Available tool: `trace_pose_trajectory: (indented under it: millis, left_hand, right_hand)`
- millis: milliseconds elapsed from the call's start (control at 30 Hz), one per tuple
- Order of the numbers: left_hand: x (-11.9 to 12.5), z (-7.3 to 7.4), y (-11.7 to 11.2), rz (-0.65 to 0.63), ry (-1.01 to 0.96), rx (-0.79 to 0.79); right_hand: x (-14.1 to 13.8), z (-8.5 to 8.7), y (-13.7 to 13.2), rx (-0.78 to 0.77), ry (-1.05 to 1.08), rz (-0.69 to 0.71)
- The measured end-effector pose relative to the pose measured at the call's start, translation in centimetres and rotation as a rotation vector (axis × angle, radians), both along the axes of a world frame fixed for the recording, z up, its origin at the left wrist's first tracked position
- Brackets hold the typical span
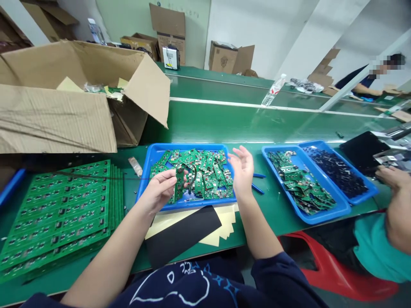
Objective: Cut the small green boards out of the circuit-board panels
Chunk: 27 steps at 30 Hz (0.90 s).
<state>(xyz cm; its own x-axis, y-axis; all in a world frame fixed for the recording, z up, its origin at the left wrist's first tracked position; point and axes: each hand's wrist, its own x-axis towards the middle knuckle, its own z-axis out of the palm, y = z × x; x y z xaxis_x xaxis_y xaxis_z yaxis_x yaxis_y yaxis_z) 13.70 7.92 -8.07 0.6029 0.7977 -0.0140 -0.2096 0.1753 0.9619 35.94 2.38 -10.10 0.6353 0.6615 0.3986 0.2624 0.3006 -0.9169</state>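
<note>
Between the fingertips of my left hand (162, 188) is a small green circuit board (179, 185), held upright over the near left part of a blue tray (146, 171). A thin dark curved strand shows just right of that board; whether it is attached I cannot tell. Many loose circuit boards (213, 173) lie heaped in the tray. My right hand (243, 169) is raised at the tray's right edge, fingers spread, with nothing visible in it. Two blue handles (258, 188) stick out on the table beside my right wrist.
Stacked board panels (64, 209) stand at left, below a large open carton (54, 115). Black card (186, 235) and yellow sheets lie in front. Rightward are a tray of boards (340, 209), a tray of black parts (374, 192), a red chair (314, 252) and a co-worker's arm (400, 192).
</note>
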Motion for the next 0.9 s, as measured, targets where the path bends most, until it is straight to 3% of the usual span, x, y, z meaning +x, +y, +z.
trace_pose_trajectory:
  millis: [100, 200, 267, 400, 533, 667, 900]
  left_hand:
    - [0.1, -0.3, 0.0, 0.062, 0.035, 0.125]
    - [0.4, -0.5, -0.2, 0.028, 0.1, 0.329]
    - [0.5, -0.5, -0.4, -0.046, 0.153, 0.488]
    - [0.7, -0.3, -0.7, -0.096, 0.234, 0.698]
    - [0.9, -0.6, -0.7, -0.073, 0.314, 0.763]
    - [1.0, -1.3, -0.4, 0.004, 0.421, 0.811]
    - [1.0, -1.7, -0.5, 0.171, 0.488, 0.937]
  right_hand:
    - [-0.7, 1.0, -0.9, 0.009, -0.017, 0.15]
    - [-2.2, 1.6, -1.7, -0.158, -0.056, 0.498]
    - [-3.2, 1.6, -1.9, -0.26, -0.049, 0.613]
    - [-3.8, 1.4, -1.5, -0.363, 0.018, 0.633]
    - [-3.6, 1.5, -1.2, -0.261, -0.078, 0.55]
    - [-3.8, 1.3, -1.3, -0.192, -0.153, 0.502]
    - [-4.5, 0.2, -1.0, -0.144, -0.013, 0.583]
